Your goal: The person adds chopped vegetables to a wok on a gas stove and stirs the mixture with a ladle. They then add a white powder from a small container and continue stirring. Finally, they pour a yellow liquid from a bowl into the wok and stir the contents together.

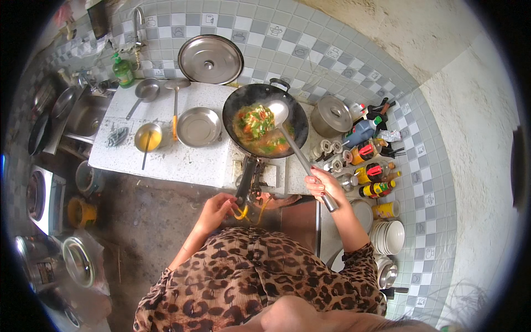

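Note:
A black wok (296, 97) sits on the stove, holding a steaming mix of chopped green and red vegetables (257, 120) in liquid. My right hand (325, 184) grips the long handle of a steel wok ladle (278, 111), whose head is inside the wok near the vegetable heap. At the near end of the wok's black handle (247, 174), my left hand (218, 211) has its fingers closed around the tip. A yellow loop (241, 214) hangs there by my fingers; its attachment is partly hidden.
Left on the white counter are a steel plate (199, 127), a bowl of yellow liquid (154, 139), a skimmer (176, 110) and a small saucepan (147, 89). A lidded pot (331, 116), seasoning bottles (369, 151) and stacked bowls (388, 237) line the right. A large lid (210, 59) leans behind.

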Demonstrator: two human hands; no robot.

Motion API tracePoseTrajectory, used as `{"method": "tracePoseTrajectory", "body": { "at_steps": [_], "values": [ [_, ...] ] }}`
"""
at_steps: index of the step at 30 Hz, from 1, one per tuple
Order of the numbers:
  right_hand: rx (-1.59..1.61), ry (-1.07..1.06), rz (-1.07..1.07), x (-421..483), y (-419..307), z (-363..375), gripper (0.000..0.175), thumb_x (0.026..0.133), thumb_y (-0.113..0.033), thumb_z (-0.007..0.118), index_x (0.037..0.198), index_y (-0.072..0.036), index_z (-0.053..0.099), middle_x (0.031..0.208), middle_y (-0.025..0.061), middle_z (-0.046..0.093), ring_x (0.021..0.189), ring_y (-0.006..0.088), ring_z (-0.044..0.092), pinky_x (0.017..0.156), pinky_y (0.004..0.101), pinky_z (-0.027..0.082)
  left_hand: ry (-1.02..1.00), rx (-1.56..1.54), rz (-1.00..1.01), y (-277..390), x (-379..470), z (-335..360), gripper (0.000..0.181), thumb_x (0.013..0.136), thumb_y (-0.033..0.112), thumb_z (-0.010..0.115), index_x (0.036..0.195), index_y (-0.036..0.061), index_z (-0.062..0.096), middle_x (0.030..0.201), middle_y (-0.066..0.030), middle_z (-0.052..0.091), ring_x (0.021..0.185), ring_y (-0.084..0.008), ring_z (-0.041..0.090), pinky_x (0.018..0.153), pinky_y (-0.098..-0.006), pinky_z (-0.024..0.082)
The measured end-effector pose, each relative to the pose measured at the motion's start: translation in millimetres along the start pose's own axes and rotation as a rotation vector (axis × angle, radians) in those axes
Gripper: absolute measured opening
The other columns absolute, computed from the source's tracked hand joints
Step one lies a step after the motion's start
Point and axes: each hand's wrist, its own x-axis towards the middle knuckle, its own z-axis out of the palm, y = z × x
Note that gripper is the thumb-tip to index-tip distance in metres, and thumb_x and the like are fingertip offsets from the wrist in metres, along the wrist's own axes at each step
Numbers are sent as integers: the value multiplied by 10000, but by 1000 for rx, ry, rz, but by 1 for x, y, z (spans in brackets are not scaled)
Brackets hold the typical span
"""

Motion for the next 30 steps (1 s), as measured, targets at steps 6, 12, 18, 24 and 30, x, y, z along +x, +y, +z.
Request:
{"method": "tracePoseTrajectory", "body": {
  "at_steps": [6, 12, 18, 24, 30],
  "values": [
    [-631, 290, -222, 15, -9, 8, 482, 1011, -169, 485, 1475, -146, 356, 648, -28, 443, 434, 53, 390, 365, 234, 329, 25, -12, -8, -1, 1, -3, 260, 1001, 173, 512, 1173, -10, 579, 940, -56, 683, 775, -90, 609, 636, -221, 455],
    [-929, 511, -308, 53, 9, -39, 527, 1001, -209, 505, 1488, -129, 319, 579, -20, 413, 409, 93, 407, 357, 276, 355, 53, -27, -3, -4, 5, -5, 264, 999, 178, 510, 1175, -7, 578, 944, -60, 682, 781, -94, 618, 636, -220, 451],
    [-23, 82, 85, 66, 24, -50, 237, 1026, -212, 471, 1201, -51, 466, 764, -9, 474, 492, 34, 386, 409, 201, 355, 82, -20, -20, -6, 4, -10, 255, 999, 170, 504, 1178, 5, 579, 952, -57, 685, 784, -93, 624, 643, -224, 459],
    [539, -232, 129, 63, 26, -47, 329, 1040, -182, 438, 1305, 12, 426, 819, 22, 443, 520, 4, 379, 405, 151, 347, 60, -11, -20, -2, 8, -7, 245, 995, 163, 508, 1176, 17, 584, 952, -52, 686, 778, -92, 615, 642, -225, 464],
    [194, -93, 103, 16, 18, -36, 301, 1034, -192, 443, 1302, -58, 457, 787, -11, 452, 496, -1, 366, 384, 143, 317, 37, 0, -20, 1, 9, -4, 249, 995, 167, 512, 1174, 10, 585, 947, -53, 683, 769, -91, 608, 642, -227, 462]
  ]
}}
